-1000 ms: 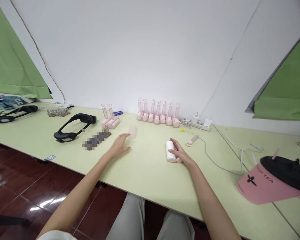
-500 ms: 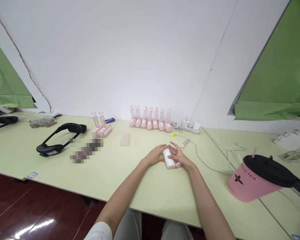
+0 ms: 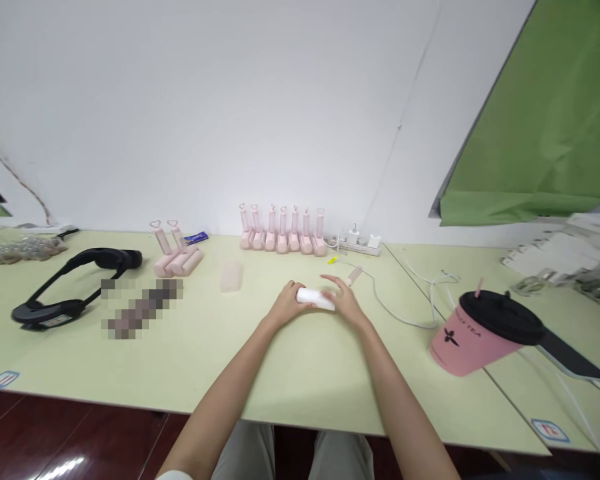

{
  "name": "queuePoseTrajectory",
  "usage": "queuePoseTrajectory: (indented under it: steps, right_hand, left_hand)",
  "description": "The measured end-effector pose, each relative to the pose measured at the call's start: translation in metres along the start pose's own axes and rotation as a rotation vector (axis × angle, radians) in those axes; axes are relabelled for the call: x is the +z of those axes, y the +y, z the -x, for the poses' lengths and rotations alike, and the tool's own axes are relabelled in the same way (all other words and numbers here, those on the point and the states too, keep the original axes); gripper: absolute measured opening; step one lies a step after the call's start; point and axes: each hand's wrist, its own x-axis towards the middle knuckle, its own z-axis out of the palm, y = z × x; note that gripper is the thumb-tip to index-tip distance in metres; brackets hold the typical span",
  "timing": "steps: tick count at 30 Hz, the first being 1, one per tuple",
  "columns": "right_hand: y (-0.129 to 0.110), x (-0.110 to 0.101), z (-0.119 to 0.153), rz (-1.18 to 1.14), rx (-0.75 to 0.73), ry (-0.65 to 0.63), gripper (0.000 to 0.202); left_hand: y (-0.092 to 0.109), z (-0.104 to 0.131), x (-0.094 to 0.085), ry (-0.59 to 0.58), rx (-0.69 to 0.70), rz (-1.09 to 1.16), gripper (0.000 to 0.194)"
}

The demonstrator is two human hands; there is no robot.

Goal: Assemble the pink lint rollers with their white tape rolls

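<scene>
A white cylinder (image 3: 316, 299) lies sideways between my hands, low over the pale green table (image 3: 300, 373). My left hand (image 3: 286, 305) grips its left end. At its right end is my right hand (image 3: 344, 301), slightly blurred, with fingers spread and touching or very near it. Just beyond the right hand lies a pink tube with a clear part (image 3: 354, 275). Several pink cylinders with upright tubes (image 3: 282, 233) stand in a row by the wall. More pink pieces (image 3: 179, 260) are at the left, and a pale pink translucent piece (image 3: 231, 276) lies nearer the middle.
A pink cup with a black lid (image 3: 473, 337) stands at the right, beside a dark flat device (image 3: 573, 353). White cables (image 3: 405, 322) run from a power strip (image 3: 360, 247). Black headgear (image 3: 75, 283) and a pixelated object (image 3: 143, 308) are at the left.
The white cylinder has turned from nearly upright to sideways in my left hand. A pink piece beneath my right hand no longer shows. The view has shifted to the right.
</scene>
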Motion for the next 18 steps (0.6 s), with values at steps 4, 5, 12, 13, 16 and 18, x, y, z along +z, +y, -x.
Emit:
queuePoseTrajectory:
  steps: [4,5,12,13,16,18]
  right_hand:
    - [0.000,0.009,0.005,0.242,-0.085,-0.137,0.052]
    - [0.002,0.009,0.005,0.272,-0.097,-0.147,0.053]
    - [0.000,0.002,0.010,0.416,-0.105,-0.157,0.054]
    - [-0.001,0.003,0.010,0.395,-0.089,-0.139,0.052]
    - [-0.004,0.005,0.010,0.296,-0.049,-0.104,0.049]
    - [-0.003,0.005,0.008,0.187,-0.024,-0.075,0.046]
  left_hand:
    - [-0.013,-0.002,0.002,0.005,-0.014,0.125,0.049]
    - [-0.015,-0.003,0.000,-0.016,-0.017,0.160,0.051]
    - [-0.023,-0.004,-0.010,-0.039,-0.012,0.323,0.050]
    - [-0.023,-0.005,-0.010,-0.019,-0.016,0.354,0.049]
    - [-0.022,-0.005,-0.008,-0.034,-0.080,0.520,0.051]
    - [-0.020,-0.005,-0.008,-0.058,-0.126,0.621,0.054]
